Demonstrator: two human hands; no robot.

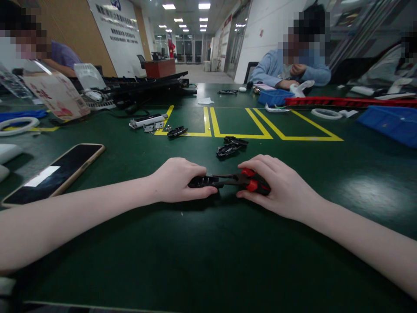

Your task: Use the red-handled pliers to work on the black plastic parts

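Note:
My left hand (179, 180) is closed around a small black plastic part (204, 181), pinched between thumb and fingers just above the green table. In my right hand (276, 182) is a pair of pliers (249, 179) with red and black handles. The long-nosed jaws point left and meet the right end of the black part; whether they grip it I cannot tell. Beyond my hands lie similar black plastic pieces (230, 148) in a small pile. Another black piece (177, 131) rests farther left, beside a white and silver part (149, 121).
A phone (55, 174) lies at left, near a carton (54, 91). Blue bins (391, 124) and a long red strip (352, 102) are at right. Yellow tape (243, 137) marks the green table (208, 261). People sit at the far left and far right.

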